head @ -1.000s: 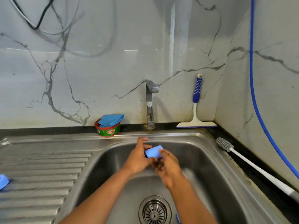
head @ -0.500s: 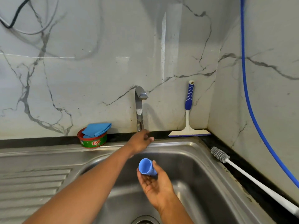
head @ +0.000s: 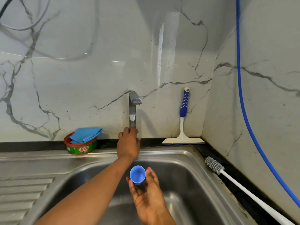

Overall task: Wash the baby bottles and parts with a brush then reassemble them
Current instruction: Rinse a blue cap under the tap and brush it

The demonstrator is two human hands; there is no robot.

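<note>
A small blue bottle cap [head: 137, 174] lies in my right hand [head: 146, 197], its open side toward me, held between thumb and fingers over the steel sink [head: 186, 181]. My left hand [head: 128, 143] reaches to the back of the sink and grips the base of the steel tap [head: 132, 109]. No water shows at the spout. A bottle brush [head: 214, 166] with grey bristles and a long white handle lies on the dark ledge right of the sink.
A red-and-green soap tub [head: 80, 148] with a blue cloth [head: 86, 134] on it stands on the sink's back rim, left of the tap. A blue-handled squeegee [head: 183, 127] leans in the corner. A blue hose [head: 243, 101] hangs down the right wall. The ribbed drainboard [head: 21, 190] lies left.
My left hand let go of the blue cap, moved up and back, and now grips the tap's base. My right hand keeps the cap, turned open side up. The view tilted upward.
</note>
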